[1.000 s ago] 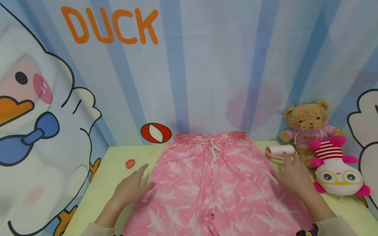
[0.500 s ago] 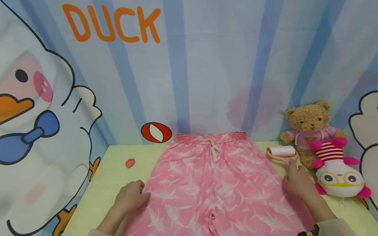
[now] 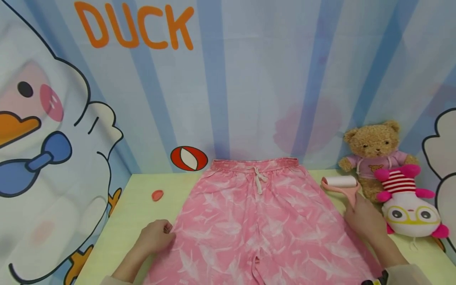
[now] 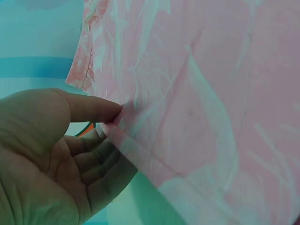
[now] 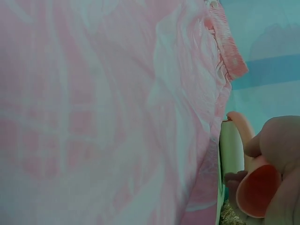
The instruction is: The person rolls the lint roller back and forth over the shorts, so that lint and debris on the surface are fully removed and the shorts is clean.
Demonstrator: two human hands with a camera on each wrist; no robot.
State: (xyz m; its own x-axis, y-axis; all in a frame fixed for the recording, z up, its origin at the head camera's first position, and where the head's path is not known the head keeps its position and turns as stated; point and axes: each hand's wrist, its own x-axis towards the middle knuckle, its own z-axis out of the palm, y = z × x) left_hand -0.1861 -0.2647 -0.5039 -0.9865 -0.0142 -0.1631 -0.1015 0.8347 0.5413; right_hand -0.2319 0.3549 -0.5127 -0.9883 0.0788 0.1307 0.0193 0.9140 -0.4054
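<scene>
Pink shorts (image 3: 256, 213) with a white fish print and a white drawstring lie spread out, waistband toward the back wall. At their left edge my left hand (image 3: 154, 236) pinches the fabric between thumb and index finger, as the left wrist view shows, the other fingers curled beneath. On the right, my right hand (image 3: 365, 219) grips the handle of a lint roller (image 3: 341, 182) with a white roll and a pink frame. In the right wrist view the fingers (image 5: 281, 140) wrap the roller's handle (image 5: 258, 190), whose hollow end faces the camera.
A small red-orange ring-like piece (image 3: 157, 195) lies left of the shorts on the pale yellow table (image 3: 142, 184). Beyond the roller sit a teddy bear (image 3: 377, 144) in a purple hoodie and a pink-and-white plush (image 3: 411, 213) with yellow glasses. A printed blue-striped cloth stands behind.
My left hand has lowered and closed on the shorts' left edge. My right hand has moved down from the roll and taken hold of the roller's handle.
</scene>
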